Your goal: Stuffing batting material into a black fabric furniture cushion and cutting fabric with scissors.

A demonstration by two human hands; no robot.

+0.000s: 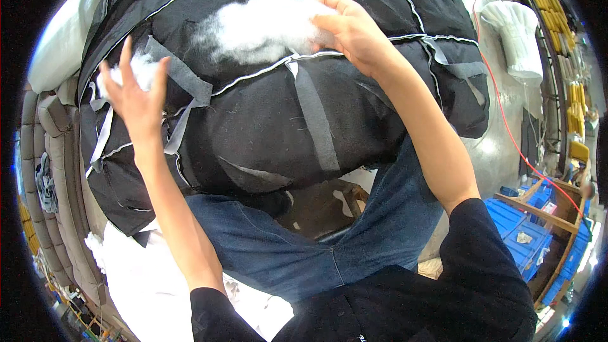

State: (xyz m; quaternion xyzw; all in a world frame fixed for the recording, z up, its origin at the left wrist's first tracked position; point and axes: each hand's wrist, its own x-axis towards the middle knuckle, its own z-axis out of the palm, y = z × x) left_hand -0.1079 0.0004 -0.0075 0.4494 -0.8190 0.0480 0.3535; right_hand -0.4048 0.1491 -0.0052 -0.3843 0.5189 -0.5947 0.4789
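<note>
My right hand (354, 31) grips the right end of a large, fluffy wad of white fibre stuffing (253, 28), thumb and fingers closed on it. The wad lies over a big, padded black fabric piece (253, 120) crossed by white seams. On the left, my left hand (136, 92) has its fingers spread. Just beyond those fingers is a smaller tuft of white stuffing (145, 66), partly hidden by them; whether they touch it, I cannot tell. Grey fabric strips (316, 120) hang from the seams, and one strip (183, 76) lies beside my left hand.
Right of the black piece, a red hose (500, 107) runs across the floor, near a white wrapped bundle (516, 38). Blue bins (522, 234) sit in a wooden frame at lower right. A brown padded sofa (66, 183) stands left. White cloth (145, 278) lies beside my leg.
</note>
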